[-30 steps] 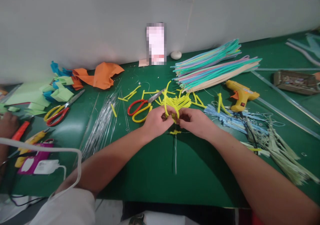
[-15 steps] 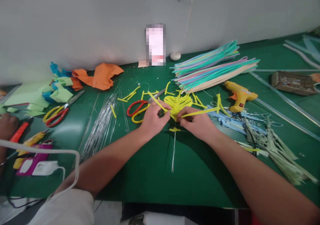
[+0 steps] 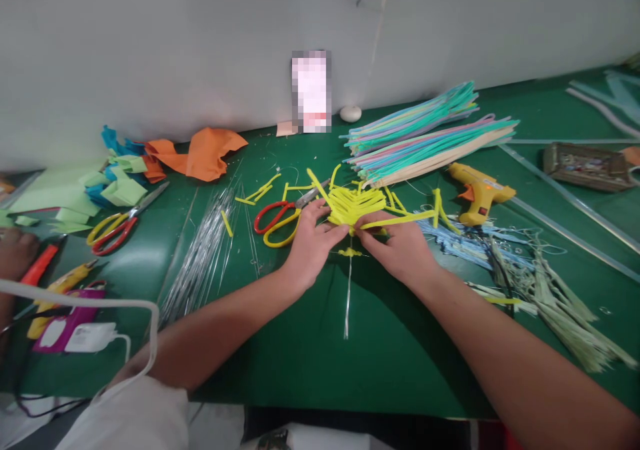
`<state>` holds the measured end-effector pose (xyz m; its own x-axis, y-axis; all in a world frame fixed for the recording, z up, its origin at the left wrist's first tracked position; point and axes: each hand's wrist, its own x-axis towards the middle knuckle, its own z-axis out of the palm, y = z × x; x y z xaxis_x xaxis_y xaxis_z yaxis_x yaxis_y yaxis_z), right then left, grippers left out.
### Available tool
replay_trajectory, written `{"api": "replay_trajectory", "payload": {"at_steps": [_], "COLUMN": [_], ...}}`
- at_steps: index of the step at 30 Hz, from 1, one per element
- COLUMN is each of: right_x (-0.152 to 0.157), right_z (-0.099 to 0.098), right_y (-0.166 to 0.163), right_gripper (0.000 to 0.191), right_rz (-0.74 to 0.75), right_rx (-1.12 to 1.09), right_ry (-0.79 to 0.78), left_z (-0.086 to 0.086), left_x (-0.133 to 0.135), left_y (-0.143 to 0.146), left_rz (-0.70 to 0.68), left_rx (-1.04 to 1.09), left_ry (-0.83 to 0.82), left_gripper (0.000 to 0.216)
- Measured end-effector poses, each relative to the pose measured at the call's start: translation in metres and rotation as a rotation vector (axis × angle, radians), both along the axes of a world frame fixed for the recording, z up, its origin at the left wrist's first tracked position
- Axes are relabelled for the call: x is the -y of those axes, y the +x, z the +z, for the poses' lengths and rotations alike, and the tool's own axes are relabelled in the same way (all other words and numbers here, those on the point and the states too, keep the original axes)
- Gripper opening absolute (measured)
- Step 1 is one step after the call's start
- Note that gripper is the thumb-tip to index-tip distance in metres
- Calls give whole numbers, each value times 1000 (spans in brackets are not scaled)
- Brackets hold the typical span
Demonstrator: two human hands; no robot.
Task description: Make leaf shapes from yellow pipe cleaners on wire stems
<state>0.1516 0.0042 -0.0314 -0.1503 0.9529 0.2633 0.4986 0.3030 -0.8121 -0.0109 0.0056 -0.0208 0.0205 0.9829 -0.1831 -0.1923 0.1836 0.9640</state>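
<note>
Both hands meet at the centre of the frame over a green bench [image 3: 310,363]. The left hand [image 3: 311,245] and the right hand [image 3: 400,247] each pinch the lower end of one yellow fan [image 3: 356,207] of bent pipe cleaners, fingers closed narrowly on it; the fan spreads upward just above the knuckles. One thin wire stem [image 3: 347,303] runs straight down from the pinch point toward the lower centre, lying on the bench. One long yellow strand [image 3: 400,221] sticks out to the right over the right hand.

Just left of the left hand lies one pair of red-and-yellow scissors [image 3: 274,222], its blades pointing toward the fan. A second pair of scissors [image 3: 117,225] of the same colours lies farther left. Between the two pairs is one loose sheaf of silver wires [image 3: 203,253]. Short yellow offcuts [image 3: 260,190] are scattered above the centre; their count cannot be told.

In the upper right, two bundles of pastel pipe cleaners [image 3: 425,133] lie side by side, slanting. Just below them sits one yellow glue gun [image 3: 477,193]. To the right of the right forearm lies a heap of pale green and blue strands [image 3: 545,287].

At the upper left are one orange paper sheet [image 3: 205,150] and a pile of green and blue paper scraps [image 3: 113,180]. At the far left edge another person's hand [image 3: 15,253] rests near one orange-handled tool [image 3: 40,263].
</note>
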Motion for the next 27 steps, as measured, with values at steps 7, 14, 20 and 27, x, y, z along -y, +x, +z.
{"api": "replay_trajectory", "payload": {"at_steps": [7, 14, 20, 27], "right_x": [1, 0, 1, 2], "right_z": [2, 3, 2, 6], "right_y": [0, -2, -1, 3], "right_gripper": [14, 9, 10, 7], "right_rz": [-77, -109, -97, 28], "right_rx": [15, -60, -50, -27], "right_ry": [15, 88, 24, 4], "left_z": [10, 9, 9, 2], "left_x": [6, 5, 13, 12], "left_y": [2, 2, 5, 7], "left_rz": [-47, -45, -95, -79], "left_rx": [112, 236, 227, 233], "left_ry": [-255, -308, -304, -224], "left_gripper": [71, 15, 21, 29]}}
